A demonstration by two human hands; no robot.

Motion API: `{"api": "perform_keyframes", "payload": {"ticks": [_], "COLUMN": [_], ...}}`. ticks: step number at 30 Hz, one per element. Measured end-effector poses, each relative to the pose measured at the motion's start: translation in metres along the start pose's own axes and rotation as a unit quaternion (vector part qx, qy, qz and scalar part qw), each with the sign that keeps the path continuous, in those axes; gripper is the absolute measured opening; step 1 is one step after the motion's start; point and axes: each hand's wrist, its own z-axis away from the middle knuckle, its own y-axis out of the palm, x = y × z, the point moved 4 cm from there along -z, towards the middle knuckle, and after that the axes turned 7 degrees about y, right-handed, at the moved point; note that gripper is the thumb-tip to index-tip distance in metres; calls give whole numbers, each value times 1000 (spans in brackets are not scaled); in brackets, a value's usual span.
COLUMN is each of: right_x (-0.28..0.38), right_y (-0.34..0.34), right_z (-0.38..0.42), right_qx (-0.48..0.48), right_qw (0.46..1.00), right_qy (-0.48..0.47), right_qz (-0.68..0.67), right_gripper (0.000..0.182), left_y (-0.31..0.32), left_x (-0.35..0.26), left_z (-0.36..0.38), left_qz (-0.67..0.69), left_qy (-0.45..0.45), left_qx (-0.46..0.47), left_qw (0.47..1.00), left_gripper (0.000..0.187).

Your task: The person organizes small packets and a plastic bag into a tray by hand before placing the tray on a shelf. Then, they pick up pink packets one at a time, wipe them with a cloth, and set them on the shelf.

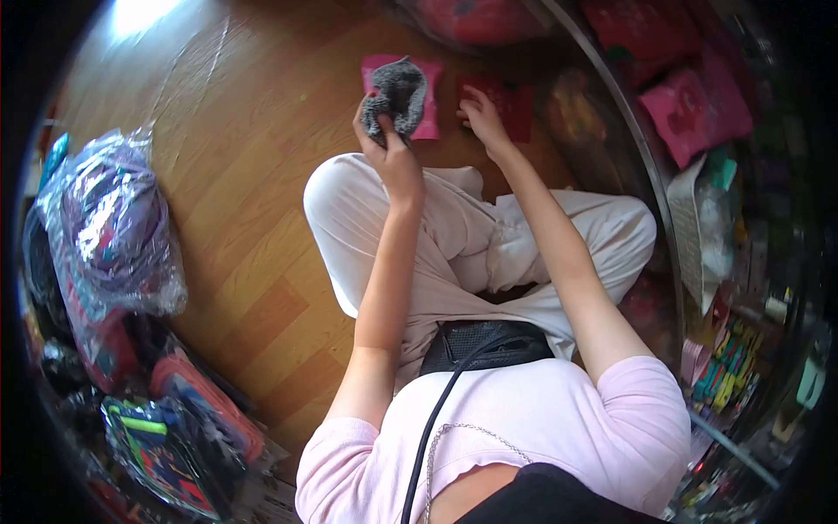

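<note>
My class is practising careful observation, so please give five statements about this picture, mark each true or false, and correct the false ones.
1. The left hand holds a grey cloth. True.
2. The right hand holds a black pouch. False: the right hand is beside or over a red packet, and the black pouch is at the person's waist.
3. The person sits with legs folded on a wood-plank floor. True.
4. The pink packet is to the right of the red one. False: the pink packet is to its left.
5. The trousers are dark blue. False: the trousers are pale, nearly white.
</note>
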Motion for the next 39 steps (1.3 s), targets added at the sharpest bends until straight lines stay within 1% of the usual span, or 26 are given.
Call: {"api": "perform_keyframes", "payload": {"ticks": [1,4,6,8,9,10,11,13,15,17,18,19,21,23,25,26,27,29,30,31,33,34,35,36,38,39], "right_x": [4,19,26,20,10,4,-3,-16,-16,-5,-1,3,30,50,56,53,47,23,17,13,-6,-15,-28,-36,-45,-48], "right_y": [-17,-78,-127,-180,-197,-214,-226,-249,-249,-231,-218,-206,-180,-162,-154,-162,-169,-185,-190,-194,-202,-206,-211,-217,-226,-229], "right_z": [26,126,198,263,290,316,335,366,374,373,366,357,347,338,331,328,325,316,316,318,316,314,311,310,306,302], "right_qx": [9,6,-77,-167,-219,-255,-263,-367,-369,-362,-330,-297,-258,-247,-265,-293,-287,-247,-255,-248,-191,-184,-212,-242,-220,-201], "right_qw": [999,987,981,956,967,961,958,921,920,923,932,940,936,908,907,894,892,922,918,917,927,926,922,916,921,925], "right_qy": [-40,-162,-171,-154,-110,-94,-98,-121,-135,-128,-145,-161,-238,-319,-321,-334,-345,-291,-300,-310,-235,-240,-249,-256,-237,-213], "right_qz": [-2,-13,52,186,67,60,53,48,11,-31,-40,-47,9,108,69,57,53,-54,-41,-45,-223,-227,-210,-191,-218,-242], "right_gripper": [37,33,28,26,24,24,24,23,23,25,25,26,34,47,58,60,60,58,56,56,54,54,53,53,52,51], "left_y": [2,2,5,6,10,21,27,40,53,70,76,87,104,117,124,127,134,147,162,180,217,240,264,286,322,335], "left_x": [4,22,21,17,14,-9,-16,-27,-33,-40,-38,-49,-66,-74,-86,-98,-99,-97,-80,-70,-76,-71,-64,-59,-62,-55], "left_z": [0,5,10,15,22,30,35,45,59,78,88,102,134,169,213,223,218,206,197,189,164,148,134,125,111,108], "left_qz": [23,31,35,57,73,84,87,73,73,9,0,-2,-2,-32,36,22,19,-107,-137,-91,-179,-180,-178,-181,-279,-281], "left_qy": [-24,-27,-71,-93,-115,-132,-128,-124,-114,-35,-47,-23,-27,-35,-196,-215,-204,-149,-153,-122,52,104,154,158,331,333], "left_qx": [2,25,27,64,85,94,105,181,205,223,248,278,348,455,557,562,558,609,622,623,565,538,509,506,411,409], "left_qw": [999,999,997,992,987,983,982,973,969,974,968,960,937,889,806,798,804,772,756,767,804,817,828,829,802,802], "left_gripper": [28,29,28,31,34,41,41,40,37,35,35,34,36,34,38,45,45,49,54,46,38,35,34,34,46,46]}}
